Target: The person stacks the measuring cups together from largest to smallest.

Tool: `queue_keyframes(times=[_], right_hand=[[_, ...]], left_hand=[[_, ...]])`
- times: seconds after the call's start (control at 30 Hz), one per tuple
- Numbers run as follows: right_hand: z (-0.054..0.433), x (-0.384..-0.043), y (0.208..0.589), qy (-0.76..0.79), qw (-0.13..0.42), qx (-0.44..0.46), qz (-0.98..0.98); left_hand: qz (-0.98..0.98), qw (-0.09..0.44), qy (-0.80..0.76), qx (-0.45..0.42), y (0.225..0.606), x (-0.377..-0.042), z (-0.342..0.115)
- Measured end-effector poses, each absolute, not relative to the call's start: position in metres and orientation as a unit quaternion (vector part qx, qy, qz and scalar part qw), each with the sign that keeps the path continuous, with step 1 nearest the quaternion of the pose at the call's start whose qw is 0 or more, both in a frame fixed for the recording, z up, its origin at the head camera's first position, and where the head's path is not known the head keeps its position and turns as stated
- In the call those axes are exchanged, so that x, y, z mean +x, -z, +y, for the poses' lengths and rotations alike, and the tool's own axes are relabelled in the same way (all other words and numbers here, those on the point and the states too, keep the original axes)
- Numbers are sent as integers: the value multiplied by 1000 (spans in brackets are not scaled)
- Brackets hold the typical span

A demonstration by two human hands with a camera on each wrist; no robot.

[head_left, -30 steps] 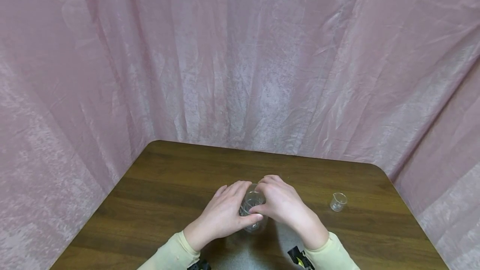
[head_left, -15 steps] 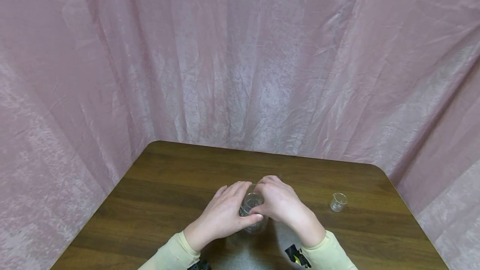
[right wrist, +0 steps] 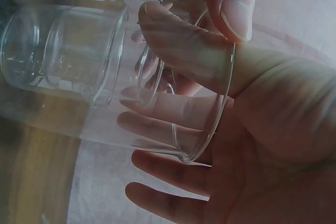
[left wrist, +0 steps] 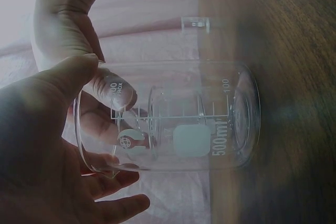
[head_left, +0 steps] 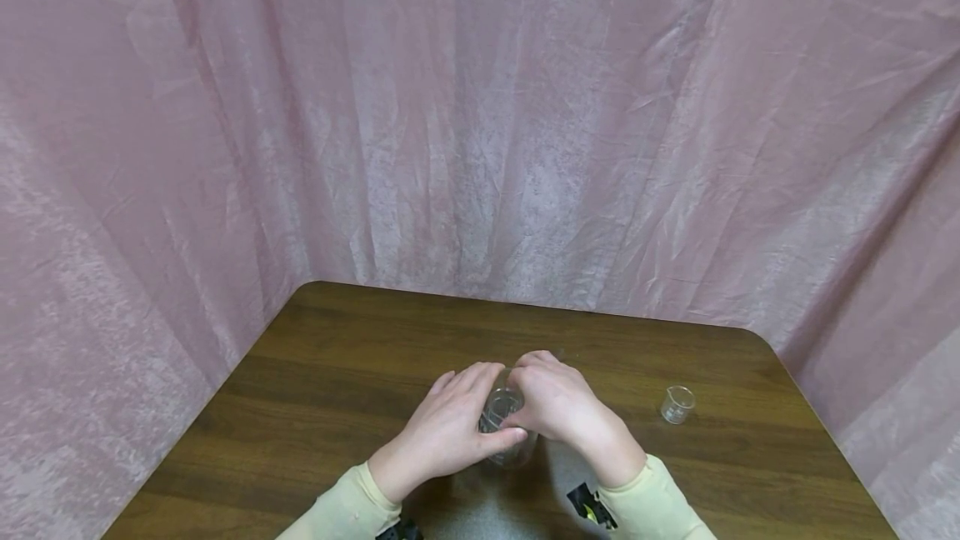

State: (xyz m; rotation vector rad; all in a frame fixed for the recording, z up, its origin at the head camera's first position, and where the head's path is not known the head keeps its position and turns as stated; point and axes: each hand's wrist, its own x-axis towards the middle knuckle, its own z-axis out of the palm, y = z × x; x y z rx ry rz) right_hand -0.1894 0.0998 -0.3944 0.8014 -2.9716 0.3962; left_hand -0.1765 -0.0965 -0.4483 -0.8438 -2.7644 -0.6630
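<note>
From the head, the right hand's [head_left: 566, 407] wrist has edged slightly inward, little else (a fine adjustment, I'd judge). The large beaker [head_left: 513, 460] stands upright on the tabletop [head_left: 375, 340], a tiny beaker [head_left: 678, 405] well apart. In the left wrist view, the left hand's [left wrist: 44, 129] fingers curl round its rim; a nested beaker [left wrist: 178, 103] shows inside. In the right wrist view, right thumb and fingers seemingly pinch a smaller beaker [right wrist: 144, 97] within, contact obscured by overlapping glass.

The right hand [head_left: 562, 403] shifted slightly toward the left hand [head_left: 448, 433], and its pale yellow sleeve [head_left: 654, 503] swung the same way.
</note>
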Motion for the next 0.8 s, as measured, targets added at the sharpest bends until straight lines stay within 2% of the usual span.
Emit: queue_keyframes(times=[0.8], right_hand=[[97, -194, 392, -80, 10, 288, -954]], left_hand=[[-928, 97, 217, -286, 448, -176, -96]])
